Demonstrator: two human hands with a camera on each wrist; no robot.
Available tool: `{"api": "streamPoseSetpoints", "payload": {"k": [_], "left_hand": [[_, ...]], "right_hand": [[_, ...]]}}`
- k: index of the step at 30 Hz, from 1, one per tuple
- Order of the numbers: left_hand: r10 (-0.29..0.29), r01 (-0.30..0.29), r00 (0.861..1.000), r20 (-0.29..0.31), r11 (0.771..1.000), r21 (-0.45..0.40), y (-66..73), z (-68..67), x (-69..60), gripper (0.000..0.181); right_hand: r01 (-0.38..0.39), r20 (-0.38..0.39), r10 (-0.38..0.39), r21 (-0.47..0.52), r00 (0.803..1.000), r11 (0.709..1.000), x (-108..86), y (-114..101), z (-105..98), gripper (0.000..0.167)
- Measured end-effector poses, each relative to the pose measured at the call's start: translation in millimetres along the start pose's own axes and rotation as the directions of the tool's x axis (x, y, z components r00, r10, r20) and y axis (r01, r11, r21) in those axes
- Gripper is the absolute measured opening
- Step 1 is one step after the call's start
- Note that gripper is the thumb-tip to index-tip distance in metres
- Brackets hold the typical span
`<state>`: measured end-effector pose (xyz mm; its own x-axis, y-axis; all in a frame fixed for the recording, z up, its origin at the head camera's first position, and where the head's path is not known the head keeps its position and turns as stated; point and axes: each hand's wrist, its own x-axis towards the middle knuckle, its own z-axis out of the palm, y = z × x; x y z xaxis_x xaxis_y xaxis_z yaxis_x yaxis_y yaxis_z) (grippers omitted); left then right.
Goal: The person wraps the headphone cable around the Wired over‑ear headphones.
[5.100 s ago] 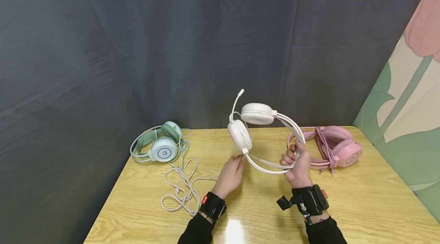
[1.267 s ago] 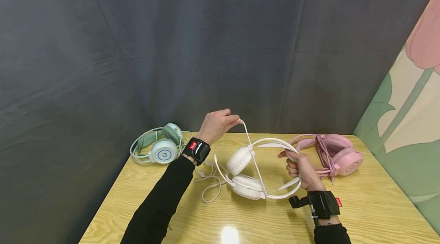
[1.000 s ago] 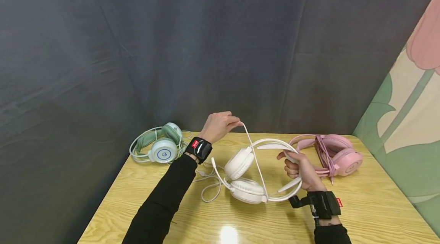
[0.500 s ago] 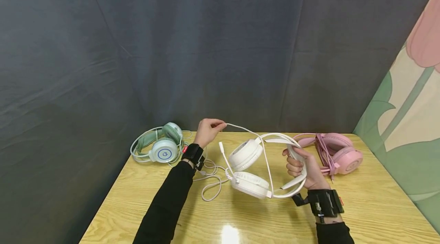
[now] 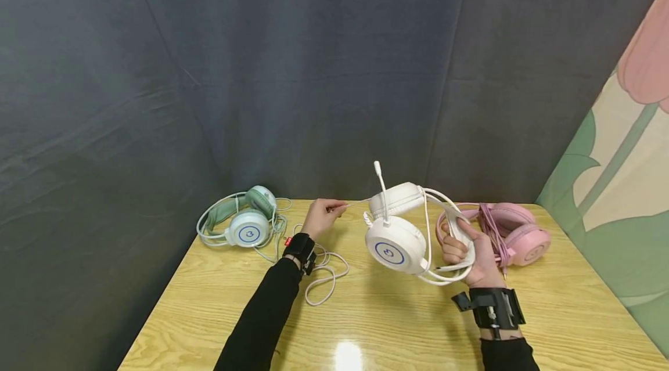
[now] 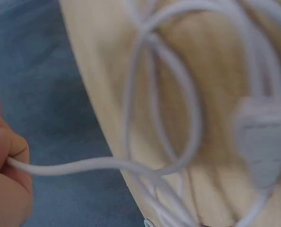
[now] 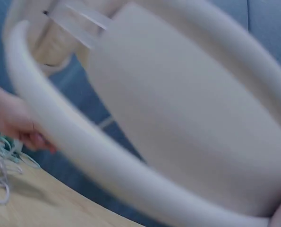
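Observation:
My right hand (image 5: 478, 258) grips the headband of a white headset (image 5: 395, 245), holding it above the table. Its ear cups point left, and the thin microphone boom (image 5: 383, 188) stands upward. To its left, my left hand (image 5: 321, 217) pinches the headset's white cable (image 5: 358, 202) between thumb and fingers. One stretch of cable crosses the gap between ear cups and headband. In the left wrist view the pinched cable (image 6: 83, 165) runs from the fingers toward loose loops. The padded headband (image 7: 178, 109) fills the right wrist view, where most of the right hand is hidden.
A mint-green headset (image 5: 250, 229) lies at the table's back left. A pink headset (image 5: 522, 234), its cord wound around it, lies at the back right, behind my right hand. Loose white cable loops (image 5: 329, 278) rest on the wooden table (image 5: 397, 324). A dark curtain (image 5: 334, 69) hangs behind.
The white headset has tilted up, its microphone now pointing upward and one ear cup's outer face showing. My left hand has come down with the cable, which now runs nearly level behind the ear cups.

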<state>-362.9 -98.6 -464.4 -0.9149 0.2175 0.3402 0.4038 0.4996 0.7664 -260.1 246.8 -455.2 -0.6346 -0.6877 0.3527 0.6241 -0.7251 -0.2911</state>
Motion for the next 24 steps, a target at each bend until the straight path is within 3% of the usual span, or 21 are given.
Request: {"api": "streamPoseSetpoints", "payload": {"k": [5, 10, 12, 14, 17, 19, 24], "left_hand": [[0.007, -0.012, 1.000, 0.030, 0.982, 0.188, -3.1, 16.6, -12.1, 0.017], [0.074, -0.103, 0.993, 0.088, 0.907, 0.408, 5.4, 36.7, -27.7, 0.014], [0.108, -0.150, 0.987, 0.115, 0.870, 0.469, 10.1, 44.1, -32.8, 0.013], [0.126, -0.189, 0.979, 0.157, 0.849, 0.493, 16.5, 50.3, -37.5, 0.014], [0.169, -0.266, 0.959, 0.229, 0.818, 0.511, 28.2, 57.1, -44.5, 0.013], [0.205, -0.329, 0.937, 0.282, 0.790, 0.517, 35.5, 59.8, -49.3, 0.013], [0.321, -0.459, 0.887, 0.331, 0.692, 0.557, 46.4, 63.0, -61.6, 0.022]], "right_hand": [[0.028, -0.103, -0.019, 0.094, 0.995, 0.995, 0.9, 2, 3, 0.058], [0.081, -0.204, -0.036, 0.216, 0.978, 0.973, 1.8, 5, 5, 0.051], [0.117, -0.237, -0.055, 0.253, 0.970, 0.960, 2.8, 7, 6, 0.049], [0.162, -0.270, -0.086, 0.276, 0.959, 0.947, 3.2, 8, 8, 0.046], [0.248, -0.330, -0.155, 0.262, 0.931, 0.933, 3.2, 10, 9, 0.043], [0.296, -0.363, -0.199, 0.234, 0.910, 0.926, 2.8, 11, 8, 0.043], [0.393, -0.448, -0.289, 0.159, 0.846, 0.906, 3.8, 15, 8, 0.047]]}}
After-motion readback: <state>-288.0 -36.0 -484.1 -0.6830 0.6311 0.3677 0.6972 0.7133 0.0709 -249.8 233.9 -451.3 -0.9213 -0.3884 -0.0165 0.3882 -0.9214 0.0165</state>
